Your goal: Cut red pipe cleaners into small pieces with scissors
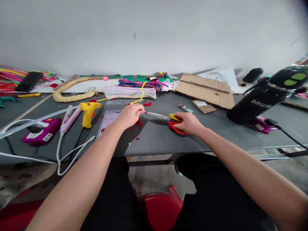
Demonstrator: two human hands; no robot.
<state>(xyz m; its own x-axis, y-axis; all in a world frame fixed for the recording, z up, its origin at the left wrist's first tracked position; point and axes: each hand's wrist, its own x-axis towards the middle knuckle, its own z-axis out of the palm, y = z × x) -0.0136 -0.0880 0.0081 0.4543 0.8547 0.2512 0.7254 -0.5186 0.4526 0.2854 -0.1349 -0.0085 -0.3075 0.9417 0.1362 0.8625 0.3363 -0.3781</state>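
Observation:
My left hand (131, 116) is closed in a pinch, with a small red piece (145, 112) just showing at its fingertips. The scissors (157, 115), with yellow and orange handles, are gripped in my right hand (189, 123); their blades point left and the tips reach the red piece. Beyond my left hand a bent yellow pipe cleaner (142, 93) rises from the table; I cannot tell whether the fingers touch it. Small red scraps (139, 122) lie beside and below that hand. A lit phone (108, 120) lies partly under my left forearm.
Left on the grey table (154, 141) are a yellow glue gun (88, 114), a pink wand-like tool (70, 118) and a purple power strip (43, 131) with cables. Pipe cleaner bundles (130, 92) lie behind. Cardboard (207, 89) and a black bottle (262, 99) stand right.

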